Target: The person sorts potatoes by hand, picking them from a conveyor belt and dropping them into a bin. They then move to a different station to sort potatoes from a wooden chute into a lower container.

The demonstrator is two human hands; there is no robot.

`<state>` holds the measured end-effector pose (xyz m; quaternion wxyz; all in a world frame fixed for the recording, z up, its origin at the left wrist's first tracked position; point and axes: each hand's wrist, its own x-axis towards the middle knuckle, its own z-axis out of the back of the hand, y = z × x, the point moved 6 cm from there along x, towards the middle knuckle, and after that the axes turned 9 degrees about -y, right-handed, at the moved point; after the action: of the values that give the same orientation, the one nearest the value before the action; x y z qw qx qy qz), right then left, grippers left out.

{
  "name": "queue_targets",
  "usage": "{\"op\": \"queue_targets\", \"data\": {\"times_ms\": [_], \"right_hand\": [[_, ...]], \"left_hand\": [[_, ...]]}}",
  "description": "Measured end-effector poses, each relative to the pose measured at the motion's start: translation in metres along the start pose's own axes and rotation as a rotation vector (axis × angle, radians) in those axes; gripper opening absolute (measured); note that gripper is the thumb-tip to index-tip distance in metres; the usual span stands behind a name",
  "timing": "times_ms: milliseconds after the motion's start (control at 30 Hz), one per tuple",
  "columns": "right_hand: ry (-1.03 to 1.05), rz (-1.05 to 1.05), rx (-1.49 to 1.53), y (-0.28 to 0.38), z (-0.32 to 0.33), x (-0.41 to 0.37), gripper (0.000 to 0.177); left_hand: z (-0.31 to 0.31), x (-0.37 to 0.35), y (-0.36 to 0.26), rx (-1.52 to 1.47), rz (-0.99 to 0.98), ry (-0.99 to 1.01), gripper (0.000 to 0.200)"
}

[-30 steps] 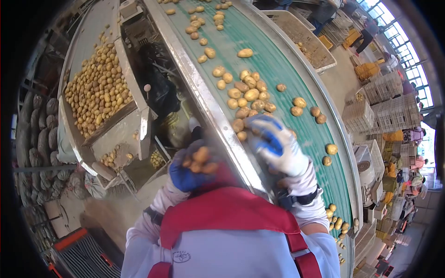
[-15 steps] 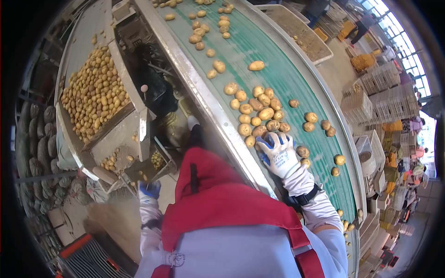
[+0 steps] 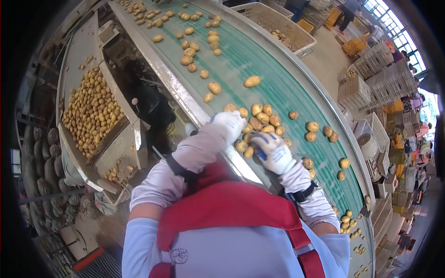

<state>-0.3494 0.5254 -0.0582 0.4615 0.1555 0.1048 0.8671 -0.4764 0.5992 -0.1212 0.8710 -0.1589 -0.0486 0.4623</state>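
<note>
Potatoes on green belt. Left hand and right hand among them; fingers partly hidden, apart or clamped unclear

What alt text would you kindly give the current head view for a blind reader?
A left hand and a right hand, both in white gloves, are at a cluster of yellow-brown oval potatoes on a green conveyor belt. More potatoes heap in a pale angular bin at left; whitish slatted crates stand stacked at right.
</note>
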Motion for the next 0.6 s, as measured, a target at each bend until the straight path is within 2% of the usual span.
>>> {"op": "queue_targets", "data": {"times_ms": [67,133,200,233,267,333,433,467,500,533,567,600], "right_hand": [[0.068,0.067,-0.21,0.007,-0.017,0.011,0.048],[0.262,-0.036,-0.27,0.004,-0.029,0.022,0.056],[0.32,0.027,-0.285,-0.002,-0.034,0.028,0.047],[0.319,0.022,-0.247,-0.003,-0.033,0.029,0.046],[0.311,0.022,-0.245,-0.001,-0.03,0.029,0.046],[0.361,-0.054,-0.215,-0.002,-0.028,0.032,0.043],[0.289,-0.123,-0.075,-0.012,-0.037,0.033,0.041],[0.271,-0.171,0.021,-0.016,-0.037,0.036,0.04],[0.297,-0.276,0.172,-0.021,-0.033,0.042,0.044],[0.198,-0.27,0.336,-0.025,-0.027,0.046,0.048],[0.169,-0.429,0.674,-0.031,-0.026,0.045,0.052],[0.142,-0.587,1.011,-0.029,-0.018,0.051,0.056]], "left_hand": [[-0.005,0.013,-0.003,0.025,-0.02,0.019,0.021],[0.01,0.014,0.003,0.048,-0.011,0.043,0.021],[0.025,0.011,0.008,-0.11,-0.05,0.091,0.022],[0.031,0.006,0.018,-0.244,-0.063,0.039,0.025],[0.037,-0.004,0.029,-0.235,-0.065,0.038,0.025],[0.06,-0.018,0.055,-1.146,0.019,-0.041,0.028],[0.07,-0.017,0.117,-1.712,0.326,-0.167,0.029],[0.076,-0.016,0.138,-1.529,0.395,-0.222,0.031],[0.077,-0.008,0.149,-1.089,0.342,-0.27,0.034],[0.087,0.0,0.146,-0.647,0.286,-0.307,0.037],[0.087,0.005,0.134,-0.316,0.203,-0.198,0.03],[0.082,0.014,0.121,-0.09,0.166,-0.03,0.042]]}}
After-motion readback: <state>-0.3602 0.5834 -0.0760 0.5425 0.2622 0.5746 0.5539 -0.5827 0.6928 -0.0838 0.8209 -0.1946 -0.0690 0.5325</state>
